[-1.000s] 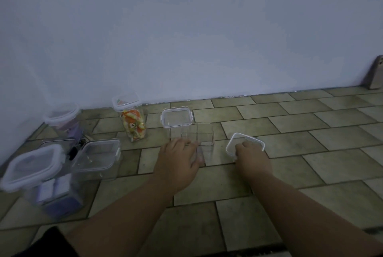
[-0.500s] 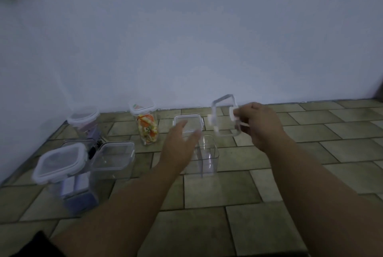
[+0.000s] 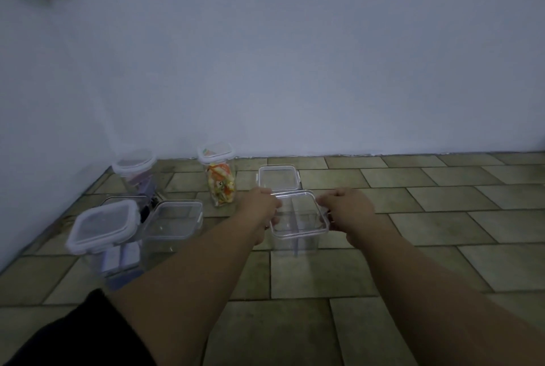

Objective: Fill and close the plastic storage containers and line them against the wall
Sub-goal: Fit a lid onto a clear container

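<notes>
Left grip (image 3: pixel 261 207) and right grip (image 3: pixel 347 210) pinch opposite edges of clear square plastic lid (image 3: pixel 298 210) atop clear plastic container (image 3: pixel 295 240), on tiled floor (image 3: pixel 383 272), short of wall (image 3: pixel 295 70). Risk: uneven press leaves lid crooked, unlatched.

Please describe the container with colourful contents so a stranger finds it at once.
Look along the foot of the back wall, left of centre. A tall, narrow clear container with a white-rimmed lid stands there. It alone holds orange and yellow contents.
</notes>
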